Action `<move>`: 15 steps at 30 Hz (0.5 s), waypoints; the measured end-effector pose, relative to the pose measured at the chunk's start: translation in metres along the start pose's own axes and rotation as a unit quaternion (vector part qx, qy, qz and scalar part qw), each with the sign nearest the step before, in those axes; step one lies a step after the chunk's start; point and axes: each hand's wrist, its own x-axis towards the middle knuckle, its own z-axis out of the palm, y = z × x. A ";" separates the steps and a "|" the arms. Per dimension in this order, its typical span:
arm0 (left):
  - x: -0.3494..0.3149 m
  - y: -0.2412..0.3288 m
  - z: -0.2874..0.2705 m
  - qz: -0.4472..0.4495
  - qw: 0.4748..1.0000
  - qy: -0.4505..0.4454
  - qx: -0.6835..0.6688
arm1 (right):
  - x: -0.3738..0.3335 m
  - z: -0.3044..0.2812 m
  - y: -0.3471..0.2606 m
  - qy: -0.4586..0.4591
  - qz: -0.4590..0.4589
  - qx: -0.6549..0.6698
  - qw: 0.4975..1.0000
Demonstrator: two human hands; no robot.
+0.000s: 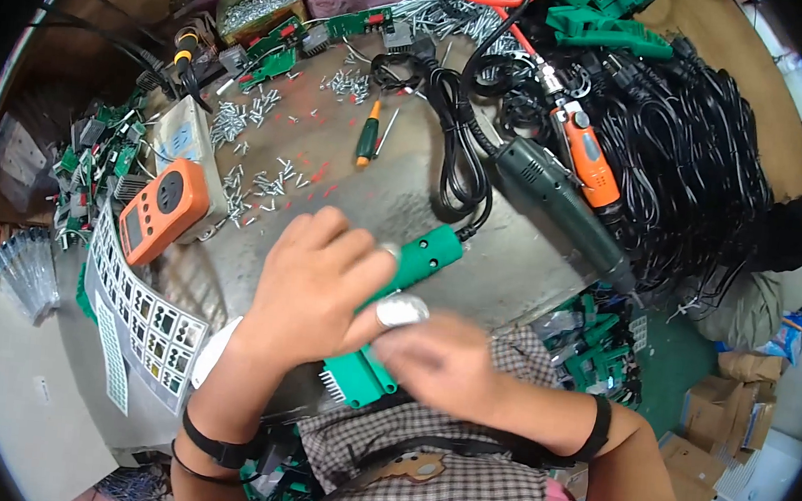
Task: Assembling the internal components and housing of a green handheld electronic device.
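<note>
Here we are at the near edge of the worktop [524,261], and the green housing [431,256] lies slantwise beneath both hands, its pale-toothed end [332,387] toward the checked apron [437,492]. Left hand [317,286] on top, fingers curled in, silver-wrapped thumb [401,310] reaching across; the undersides are hidden, so we can't tell whether that grip is clamped. Right hand [439,364], a blur by the lower half: we can't tell if its grip is together or apart.

How will it handle? We'd judge the housing stiff, fairly light plastic, a touch slippery where smooth. We'd take hold round its middle, clear of those teeth, which look the delicate part. And watch the black cord [458,141] off the far end: supple, we reckon, yet its coil could drag and twist the piece.
</note>
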 end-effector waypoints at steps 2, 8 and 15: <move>0.000 -0.004 0.003 -0.029 1.000 0.007 -0.005 | 0.000 -0.014 -0.015 -0.173 0.057 0.035 0.983; 0.010 0.020 -0.010 0.023 0.996 0.073 -0.054 | 0.042 -0.137 -0.005 -0.020 -0.063 -0.478 0.876; -0.017 0.014 -0.012 -0.008 0.997 0.062 -0.045 | 0.057 -0.158 0.011 -0.043 0.022 -0.597 0.801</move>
